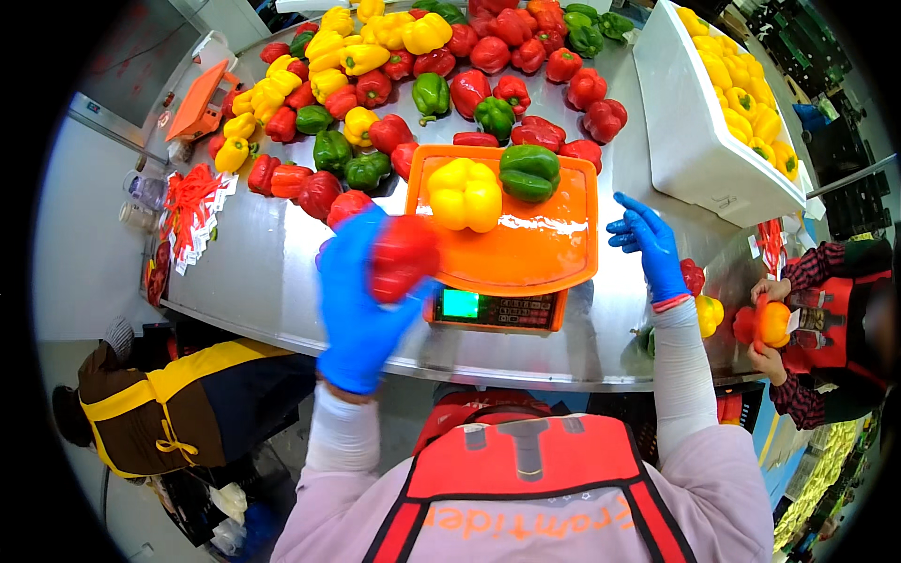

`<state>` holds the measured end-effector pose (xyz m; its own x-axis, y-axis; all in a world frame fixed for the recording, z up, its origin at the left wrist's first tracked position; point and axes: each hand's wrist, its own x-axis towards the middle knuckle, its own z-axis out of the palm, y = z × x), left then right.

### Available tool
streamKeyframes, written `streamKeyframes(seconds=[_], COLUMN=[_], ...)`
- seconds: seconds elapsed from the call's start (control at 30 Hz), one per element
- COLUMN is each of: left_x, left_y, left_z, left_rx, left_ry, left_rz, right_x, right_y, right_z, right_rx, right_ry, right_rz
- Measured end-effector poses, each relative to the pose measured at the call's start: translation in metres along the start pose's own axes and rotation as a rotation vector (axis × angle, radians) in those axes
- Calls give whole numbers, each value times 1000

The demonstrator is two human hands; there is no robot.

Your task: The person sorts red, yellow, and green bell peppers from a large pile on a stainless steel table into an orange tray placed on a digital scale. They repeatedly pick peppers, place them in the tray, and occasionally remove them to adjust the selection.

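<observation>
My left hand (pixel 359 302), in a blue glove and blurred, grips a red bell pepper (pixel 405 259) beside the left edge of an orange scale tray (pixel 503 260). On that tray sit a yellow bell pepper (pixel 464 195) and a green bell pepper (pixel 529 173), side by side. Below the tray shows the scale's front panel (pixel 496 308) with a lit green display and keys. My right hand (pixel 647 243), also blue-gloved, hovers to the right of the tray with its fingers spread and nothing in them.
Red, yellow and green bell peppers (pixel 489 54) spread over the steel table (pixel 267 260) beyond the scale. At right stands a white foam box (pixel 704 148) of yellow peppers. Red tagged ties (pixel 190 211) lie left. One co-worker (pixel 830 331) handles peppers at right; another person (pixel 176 408) is at left.
</observation>
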<state>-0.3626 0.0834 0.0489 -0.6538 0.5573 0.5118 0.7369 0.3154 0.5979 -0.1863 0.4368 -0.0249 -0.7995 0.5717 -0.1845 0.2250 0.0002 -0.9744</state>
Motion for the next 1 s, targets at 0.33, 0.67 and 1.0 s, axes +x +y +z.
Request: streamKeyframes(seconds=[0.33,0.67,1.0], left_x=[29,-53,-42], left_y=[39,-99,-82], left_z=[96,-2,30], left_rx=[37,-224,-538], left_ry=[-226,470,380], left_rz=[212,-567,-586], right_x=[-17,-68,-48], right_y=[3,53,26], right_z=[27,4,57], right_rx=[106,116,-79], right_ry=[27,300,183], right_rz=[14,8,-238])
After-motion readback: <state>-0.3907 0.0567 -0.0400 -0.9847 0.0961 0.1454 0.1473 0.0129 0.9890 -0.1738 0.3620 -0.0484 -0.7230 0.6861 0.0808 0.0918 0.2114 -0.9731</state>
